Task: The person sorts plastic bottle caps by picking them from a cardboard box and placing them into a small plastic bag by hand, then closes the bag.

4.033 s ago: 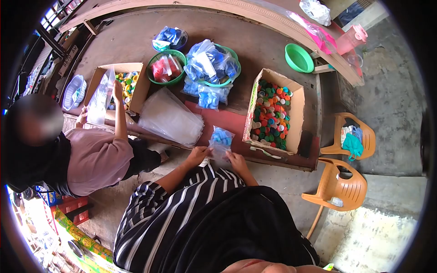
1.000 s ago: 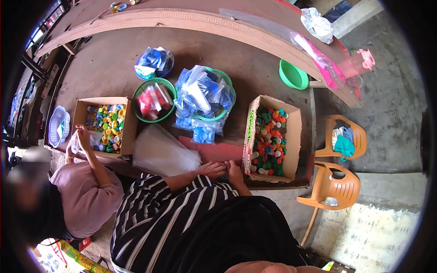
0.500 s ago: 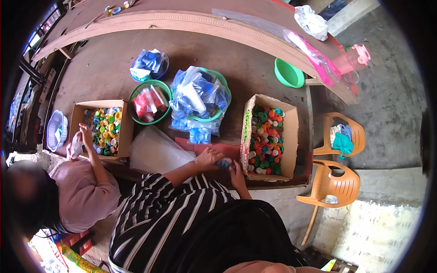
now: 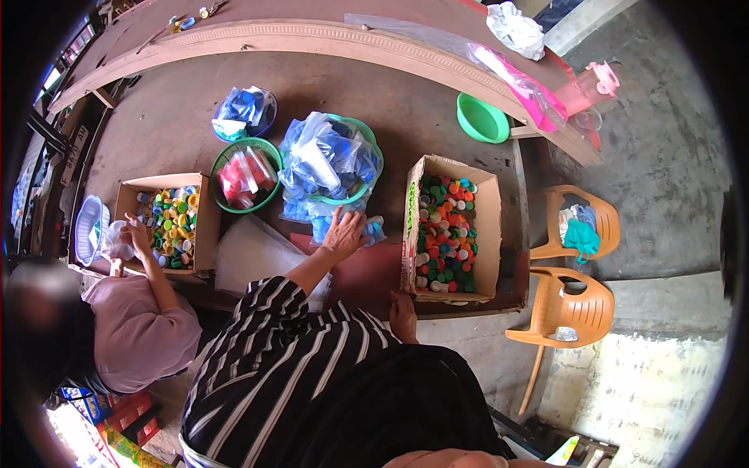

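My left hand [image 4: 343, 235] reaches over the front of a pile of clear bags filled with blue bottle caps [image 4: 320, 226]. Its fingers are spread and touch the bags. A small bag of blue caps [image 4: 375, 229] lies against the thumb side of this hand, partly hidden. At the table's front edge, my right hand [image 4: 403, 316] hangs loosely with its fingers pointing up and nothing visible in them. Just beyond it stands a cardboard box [image 4: 490, 234] of red, orange, green and white caps. Flat clear plastic bags [image 4: 253, 257] lie under my left forearm.
A green basket [image 4: 221, 199] holds bags of red caps; a blue bowl [image 4: 272, 117] holds more bags. On the left, a co-worker's hand [image 4: 136, 238] is beside another box of caps [image 4: 204, 234]. A green bowl [image 4: 482, 125] and orange chairs [image 4: 581, 312] are to the right.
My left hand has moved forward from the table edge to the blue-cap pile, bringing the small bag there. My right hand has come away from that bag and dropped to the table edge.
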`<state>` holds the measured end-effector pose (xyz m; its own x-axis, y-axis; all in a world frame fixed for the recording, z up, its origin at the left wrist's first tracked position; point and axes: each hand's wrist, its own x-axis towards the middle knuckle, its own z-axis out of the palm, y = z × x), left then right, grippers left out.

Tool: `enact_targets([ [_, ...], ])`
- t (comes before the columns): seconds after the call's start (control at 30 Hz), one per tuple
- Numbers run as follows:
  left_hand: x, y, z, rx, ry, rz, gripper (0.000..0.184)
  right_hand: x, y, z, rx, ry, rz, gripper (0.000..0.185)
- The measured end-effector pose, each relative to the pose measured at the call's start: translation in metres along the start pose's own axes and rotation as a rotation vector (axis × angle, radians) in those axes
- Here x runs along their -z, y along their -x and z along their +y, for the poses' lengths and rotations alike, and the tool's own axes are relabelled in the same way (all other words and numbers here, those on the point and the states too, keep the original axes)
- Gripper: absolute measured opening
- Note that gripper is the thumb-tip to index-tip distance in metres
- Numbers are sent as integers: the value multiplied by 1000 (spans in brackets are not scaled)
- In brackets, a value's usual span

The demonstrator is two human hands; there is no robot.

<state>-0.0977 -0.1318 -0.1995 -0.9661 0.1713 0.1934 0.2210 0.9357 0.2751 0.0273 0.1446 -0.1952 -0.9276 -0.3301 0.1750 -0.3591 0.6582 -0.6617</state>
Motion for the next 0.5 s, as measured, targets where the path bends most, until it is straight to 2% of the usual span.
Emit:
enact_targets([
  [0.17,18,7,12,8,-5,95,78,-7,2,5,62,54,63,31],
  [0.2,26,10,14,7,67,73,78,-6,4,4,56,37,51,31],
  [0.3,42,36,16,-17,36,53,79,0,0,-1,34,20,11,31],
  [0.33,44,49,13,-34,-26,46,74,2,-2,-1,35,32,-1,31],
  [0.43,54,116,4,206,231,36,70,-1,0,-3,35,79,11,32],
  [0.5,59,152,1,323,194,-55,66,-2,0,-1,30,71,10,32],
])
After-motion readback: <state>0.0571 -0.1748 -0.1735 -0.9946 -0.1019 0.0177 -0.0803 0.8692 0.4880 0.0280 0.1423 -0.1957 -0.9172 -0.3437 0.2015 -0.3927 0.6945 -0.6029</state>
